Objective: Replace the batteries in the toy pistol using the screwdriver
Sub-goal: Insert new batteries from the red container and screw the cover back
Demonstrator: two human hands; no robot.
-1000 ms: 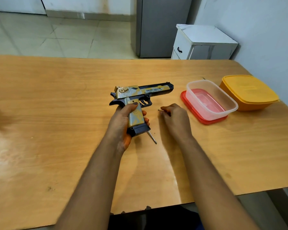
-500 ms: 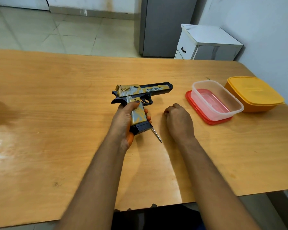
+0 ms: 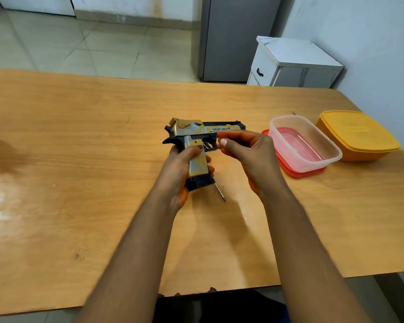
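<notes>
The gold and black toy pistol (image 3: 197,131) is held upright just above the wooden table (image 3: 79,159), barrel pointing right. My left hand (image 3: 179,170) is wrapped around its grip. My right hand (image 3: 251,157) is raised beside the trigger guard, thumb and fingertips pinched on something tiny, seemingly a small screw, that hardly shows. The screwdriver (image 3: 220,193) lies on the table under the pistol's butt. Only its thin metal shaft shows, and its handle is hidden behind the pistol and my left hand.
A clear plastic box (image 3: 322,163) stands on a red lid (image 3: 296,174) right of my right hand, with a closed orange box (image 3: 357,136) beyond it. A white cabinet (image 3: 294,61) and a grey fridge (image 3: 233,38) stand behind the table.
My right hand has lifted off the table, where it pinched a small item, and moved up and left to the pistol's trigger guard. My left hand still holds the grip.
</notes>
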